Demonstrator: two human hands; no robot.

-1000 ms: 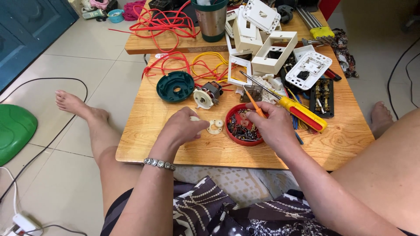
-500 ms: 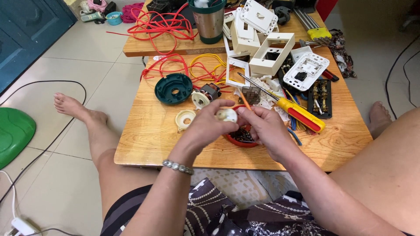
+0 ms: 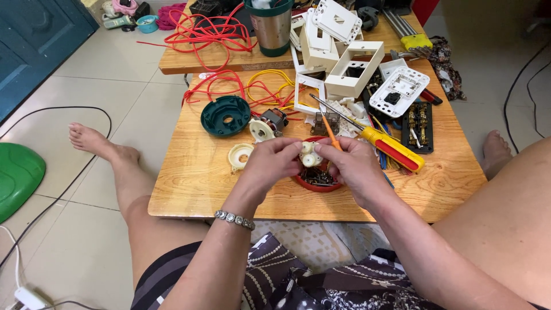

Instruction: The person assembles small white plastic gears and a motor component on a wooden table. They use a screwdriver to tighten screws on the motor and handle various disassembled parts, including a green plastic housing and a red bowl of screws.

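Your left hand (image 3: 274,163) and right hand (image 3: 351,166) meet over the round red dish of small parts (image 3: 315,179) on the wooden tabletop (image 3: 195,172). Both grips pinch the small cream plastic gear piece (image 3: 310,156) between their fingertips; a thin orange-handled tool (image 3: 329,130) slants up from your right grip.

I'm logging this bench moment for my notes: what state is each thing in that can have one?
white gear part: held by both hands over the bowl
left hand: grip shut on the gear part
right hand: grip shut on the gear part
red bowl: upright, holding small parts
green round cover: off, lying open side up
yellow-handled screwdriver: lying unused on the table
steel cup: upright
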